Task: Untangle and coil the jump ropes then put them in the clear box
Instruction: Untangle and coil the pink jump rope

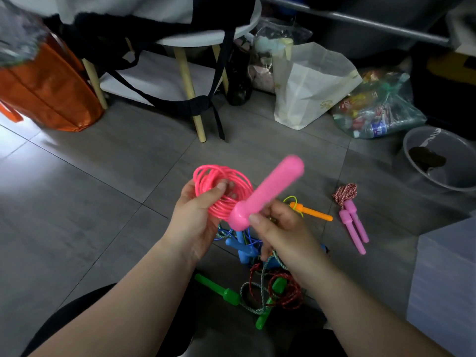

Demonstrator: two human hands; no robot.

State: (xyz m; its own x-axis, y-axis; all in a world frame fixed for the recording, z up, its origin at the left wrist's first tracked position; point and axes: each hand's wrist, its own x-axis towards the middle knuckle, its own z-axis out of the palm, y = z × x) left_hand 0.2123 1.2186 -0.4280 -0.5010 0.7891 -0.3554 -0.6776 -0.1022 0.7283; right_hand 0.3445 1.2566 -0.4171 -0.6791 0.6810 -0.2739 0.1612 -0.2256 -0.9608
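Above the grey floor (103, 176), the pink rope (226, 199) sits wound in a loose coil in the left hand (193, 222). The thumb presses across the loops and the fingers curl behind them. The right hand (280, 233) pinches the thick end of the pink handle (270, 191), which tilts up and away to the right and touches the coil.

Directly below both hands a tangle of ropes (273, 284) lies on the floor, made up of blue handles (242, 251), green handles (221, 291), and red and speckled cords crossing one another. Just right of the hands an orange handle (313, 213) lies with a yellow-green cord. Further right rests a bundled red-and-white rope (346, 193), its two handles side by side. A pale box (443, 279) stands at the right edge, with a grey bowl (461, 171) beyond it.
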